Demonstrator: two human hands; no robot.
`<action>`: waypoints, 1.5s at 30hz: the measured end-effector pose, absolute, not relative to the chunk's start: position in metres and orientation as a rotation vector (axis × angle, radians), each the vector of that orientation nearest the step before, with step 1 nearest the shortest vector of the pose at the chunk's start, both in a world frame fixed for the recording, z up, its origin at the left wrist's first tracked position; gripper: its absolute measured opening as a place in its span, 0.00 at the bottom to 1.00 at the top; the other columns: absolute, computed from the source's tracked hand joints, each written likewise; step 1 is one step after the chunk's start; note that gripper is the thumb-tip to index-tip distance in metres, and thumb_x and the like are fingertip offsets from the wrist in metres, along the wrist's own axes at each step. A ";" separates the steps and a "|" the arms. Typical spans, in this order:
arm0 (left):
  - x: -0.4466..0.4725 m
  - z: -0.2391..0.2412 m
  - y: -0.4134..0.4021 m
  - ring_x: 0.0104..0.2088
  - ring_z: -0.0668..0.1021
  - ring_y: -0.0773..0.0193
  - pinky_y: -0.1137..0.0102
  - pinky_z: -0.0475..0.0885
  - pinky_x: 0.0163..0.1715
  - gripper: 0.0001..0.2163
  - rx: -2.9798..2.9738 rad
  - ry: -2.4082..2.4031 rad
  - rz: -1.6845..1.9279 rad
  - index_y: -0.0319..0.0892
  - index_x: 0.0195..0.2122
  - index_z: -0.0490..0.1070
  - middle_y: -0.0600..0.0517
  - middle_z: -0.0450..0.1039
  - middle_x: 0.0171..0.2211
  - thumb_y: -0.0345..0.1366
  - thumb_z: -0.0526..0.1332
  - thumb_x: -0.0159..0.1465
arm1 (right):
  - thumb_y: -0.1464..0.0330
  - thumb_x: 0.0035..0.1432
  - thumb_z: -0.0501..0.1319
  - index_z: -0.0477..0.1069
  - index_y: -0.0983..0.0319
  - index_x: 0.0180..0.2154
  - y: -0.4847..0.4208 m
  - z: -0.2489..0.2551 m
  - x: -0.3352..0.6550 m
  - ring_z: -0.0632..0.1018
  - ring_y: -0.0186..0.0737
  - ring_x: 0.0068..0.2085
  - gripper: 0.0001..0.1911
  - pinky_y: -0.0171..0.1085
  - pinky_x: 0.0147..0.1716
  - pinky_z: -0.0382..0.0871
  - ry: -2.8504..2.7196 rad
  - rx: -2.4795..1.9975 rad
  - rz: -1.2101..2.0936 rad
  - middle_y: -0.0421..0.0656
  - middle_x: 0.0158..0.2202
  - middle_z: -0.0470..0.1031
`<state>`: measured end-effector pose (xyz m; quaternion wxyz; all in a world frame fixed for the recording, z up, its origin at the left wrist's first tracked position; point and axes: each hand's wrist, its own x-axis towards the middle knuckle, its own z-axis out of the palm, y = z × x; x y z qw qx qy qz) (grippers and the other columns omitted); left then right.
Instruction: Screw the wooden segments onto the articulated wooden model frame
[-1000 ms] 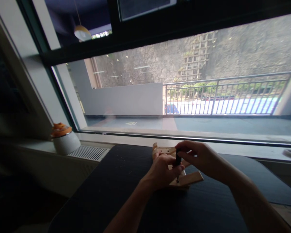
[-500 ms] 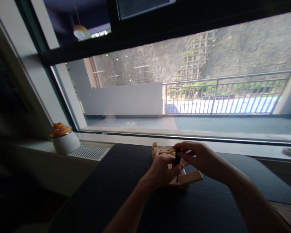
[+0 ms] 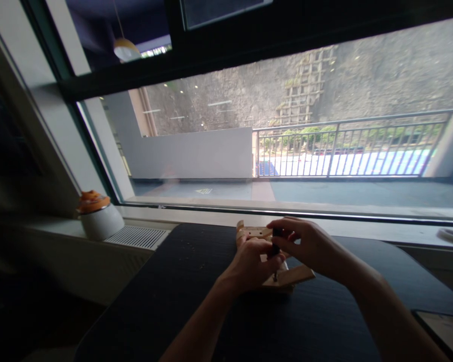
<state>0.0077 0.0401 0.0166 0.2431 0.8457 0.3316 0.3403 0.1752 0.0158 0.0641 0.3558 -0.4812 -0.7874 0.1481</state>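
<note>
"Pale wooden assembly of flat slats [image 3: 296,275]: state position and handling."

"Located on the black, round-cornered table [image 3: 196,286], beneath both hands. Expect it to be light, stiff and dry to grip. Projecting slats may split if levered; take hold at the broad base edges."

"State of hands?"

"Right hand [image 3: 300,240]: fingertips pinched on the black cylindrical tool handle [image 3: 276,243], which stands upright above the wood. Left hand [image 3: 249,262]: laid over the assembly, thumb near the handle's lower end; whether it clamps wood or tool cannot be told."

"Containers?"

"One white rounded pot [image 3: 103,224] on the ledge at left, a ruffled orange mass [image 3: 92,202] at its mouth. Interior below: hidden."
</note>
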 end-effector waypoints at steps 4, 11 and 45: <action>0.008 0.016 0.040 0.44 0.74 0.58 0.51 0.55 0.58 0.08 2.308 0.939 0.936 0.44 0.26 0.73 0.56 0.76 0.30 0.39 0.59 0.60 | 0.65 0.58 0.57 0.76 0.59 0.44 0.013 0.065 0.176 0.78 0.41 0.39 0.14 0.36 0.37 0.72 -2.042 -1.180 0.402 0.44 0.43 0.78; 0.008 0.017 0.039 0.44 0.74 0.58 0.50 0.53 0.59 0.08 2.348 0.943 0.922 0.45 0.26 0.74 0.56 0.76 0.30 0.39 0.60 0.60 | 0.65 0.55 0.60 0.77 0.60 0.41 0.013 0.068 0.180 0.78 0.42 0.36 0.13 0.37 0.35 0.72 -2.019 -1.224 0.419 0.43 0.37 0.80; 0.009 0.017 0.039 0.41 0.75 0.60 0.52 0.52 0.59 0.08 2.341 0.926 0.918 0.45 0.27 0.74 0.58 0.76 0.29 0.38 0.58 0.60 | 0.64 0.57 0.59 0.75 0.59 0.45 0.016 0.063 0.178 0.78 0.39 0.35 0.15 0.37 0.35 0.72 -2.000 -1.266 0.390 0.44 0.40 0.78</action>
